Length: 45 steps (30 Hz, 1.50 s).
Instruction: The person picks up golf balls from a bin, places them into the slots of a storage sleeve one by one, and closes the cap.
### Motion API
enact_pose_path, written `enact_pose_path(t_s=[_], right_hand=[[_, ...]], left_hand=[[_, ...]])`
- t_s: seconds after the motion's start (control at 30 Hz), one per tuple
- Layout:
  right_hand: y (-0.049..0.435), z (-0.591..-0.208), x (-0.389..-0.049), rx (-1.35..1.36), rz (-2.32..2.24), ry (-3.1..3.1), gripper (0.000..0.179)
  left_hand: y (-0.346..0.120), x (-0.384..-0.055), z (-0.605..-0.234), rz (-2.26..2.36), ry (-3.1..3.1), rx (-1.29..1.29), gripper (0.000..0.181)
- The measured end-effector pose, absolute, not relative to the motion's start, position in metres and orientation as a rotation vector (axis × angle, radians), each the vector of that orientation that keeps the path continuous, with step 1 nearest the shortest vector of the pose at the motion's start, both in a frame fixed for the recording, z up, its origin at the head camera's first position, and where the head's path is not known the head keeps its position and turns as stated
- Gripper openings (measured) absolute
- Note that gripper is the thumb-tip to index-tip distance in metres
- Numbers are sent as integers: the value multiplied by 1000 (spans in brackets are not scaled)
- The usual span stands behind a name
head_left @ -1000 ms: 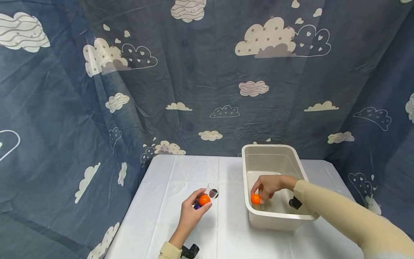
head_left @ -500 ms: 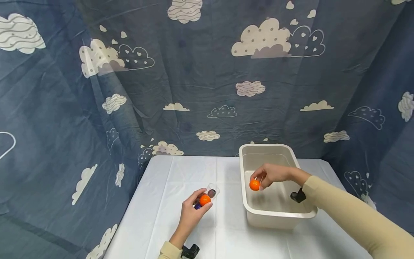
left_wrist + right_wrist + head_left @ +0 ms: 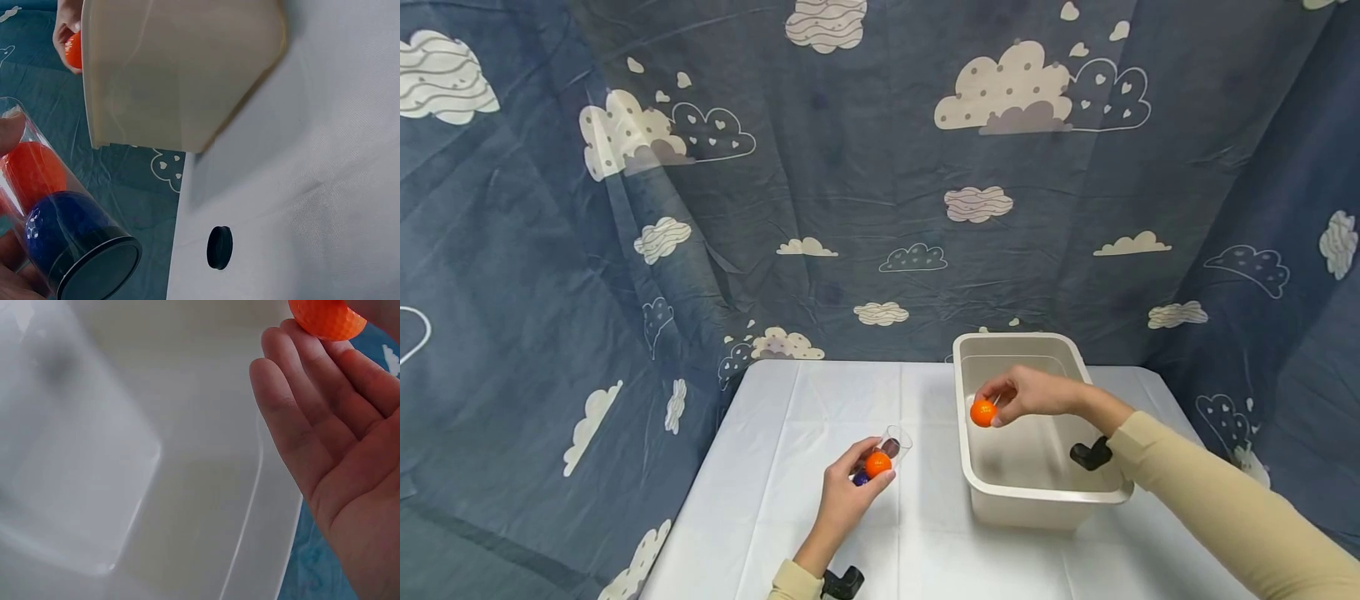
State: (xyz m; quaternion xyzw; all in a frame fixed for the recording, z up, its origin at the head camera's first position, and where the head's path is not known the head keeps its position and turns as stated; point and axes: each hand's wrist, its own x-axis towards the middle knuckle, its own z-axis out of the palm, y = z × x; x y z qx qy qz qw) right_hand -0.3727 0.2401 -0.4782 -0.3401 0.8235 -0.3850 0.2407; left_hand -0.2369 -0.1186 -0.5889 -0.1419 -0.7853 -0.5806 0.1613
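My left hand (image 3: pixel 842 498) grips a clear plastic tube (image 3: pixel 100 272), held tilted over the table. Inside it, in the left wrist view, an orange ball (image 3: pixel 36 174) lies against a blue ball (image 3: pixel 59 228) at the dark-rimmed closed end. The tube's mouth points away from me and to the right. Above the beige plastic bin (image 3: pixel 1052 497), my right hand (image 3: pixel 1037 392) pinches another orange ball (image 3: pixel 982 412) between thumb and fingertips. Dimples like a golf ball's show on that ball (image 3: pixel 328 320) in the right wrist view.
A round black cap (image 3: pixel 220 247) lies on the white-covered table (image 3: pixel 820 392); the head view shows it through the tube. The bin stands on the table's right half, with tall walls. Dark blue cloud-print curtain (image 3: pixel 850 275) hangs behind and at both sides.
My right hand has lifted the orange ball from low in the bin up to about rim height, away from me and slightly left. The left hand and tube have hardly moved.
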Motion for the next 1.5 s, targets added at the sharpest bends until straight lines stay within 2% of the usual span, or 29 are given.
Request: enact_pose_path(t_s=[0.43, 0.9, 1.33, 1.5], right_hand=[[200, -453, -339, -1015, -1156, 2276, 35], [148, -449, -318, -1086, -1148, 2287, 36], [126, -453, -312, -1113, -1172, 2262, 36], [118, -446, -302, -1086, -1240, 2314, 35]], left_hand=[[-116, -233, -580, -1604, -2258, -473, 50], [-113, -228, -570, -1633, -2255, -478, 48], [-120, -226, -571, -1629, -2232, -506, 48], [-124, -224, -574, -1641, -2255, -425, 48]])
